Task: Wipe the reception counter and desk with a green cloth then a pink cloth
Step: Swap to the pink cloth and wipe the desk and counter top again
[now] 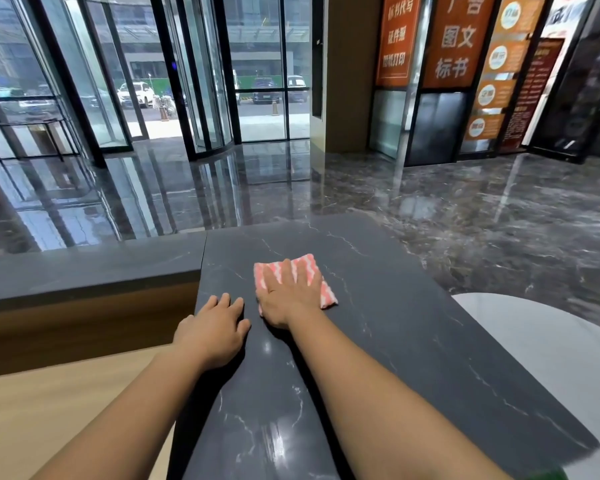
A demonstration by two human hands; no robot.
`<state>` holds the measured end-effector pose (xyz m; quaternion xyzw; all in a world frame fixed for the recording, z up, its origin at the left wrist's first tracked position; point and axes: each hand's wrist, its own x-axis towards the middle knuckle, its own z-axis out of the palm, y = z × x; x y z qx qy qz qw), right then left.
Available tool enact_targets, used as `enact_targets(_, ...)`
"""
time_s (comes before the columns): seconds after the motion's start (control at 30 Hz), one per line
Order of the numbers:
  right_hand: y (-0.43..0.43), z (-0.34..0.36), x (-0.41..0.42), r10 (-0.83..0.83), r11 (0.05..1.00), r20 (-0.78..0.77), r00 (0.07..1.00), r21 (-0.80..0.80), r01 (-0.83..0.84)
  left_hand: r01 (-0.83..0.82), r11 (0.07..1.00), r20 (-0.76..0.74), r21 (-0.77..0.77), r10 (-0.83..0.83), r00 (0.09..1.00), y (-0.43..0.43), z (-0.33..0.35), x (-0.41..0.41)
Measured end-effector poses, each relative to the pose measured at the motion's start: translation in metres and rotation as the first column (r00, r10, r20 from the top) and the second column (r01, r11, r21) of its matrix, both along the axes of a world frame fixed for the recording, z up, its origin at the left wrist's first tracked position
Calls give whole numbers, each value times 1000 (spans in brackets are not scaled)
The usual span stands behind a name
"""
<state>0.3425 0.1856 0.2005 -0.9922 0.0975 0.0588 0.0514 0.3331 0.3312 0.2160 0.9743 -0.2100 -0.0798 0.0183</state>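
A folded pink-and-white striped cloth [317,277] lies flat on the dark marbled reception counter [395,341]. My right hand [288,292] presses palm-down on the cloth with fingers spread, covering most of it. My left hand [212,332] rests flat on the counter's left edge, a little nearer to me, holding nothing. A sliver of something green [551,474] shows at the bottom right corner; I cannot tell whether it is the green cloth.
A lower light-wood desk [49,393] sits to the left below the counter, behind a narrow dark ledge [84,268]. A white round surface [541,334] lies right of the counter. Beyond are a glossy marble floor, a revolving glass door [194,81] and orange sign panels [458,39].
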Motion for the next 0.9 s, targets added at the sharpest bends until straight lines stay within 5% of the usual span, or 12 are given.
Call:
enact_targets(0.2,-17,0,-12,136,990,-7,991,-43,-136,-6,999,-28,44,7,1000,-4,-1,1)
enact_targets(0.37,-87,3,-22,-78,997,105,991,27,75,-1,1000,-34,29,2,999,2,-6,-1)
enact_targets(0.6,-167,6,-47,-335,942,27,942,47,333,6,999,-45,35,-5,999,3,-12,3)
enact_targets(0.9,-115,5,-58,-391,919,-25,920,49,392,8,999,-74,34,-5,997,0,-10,5)
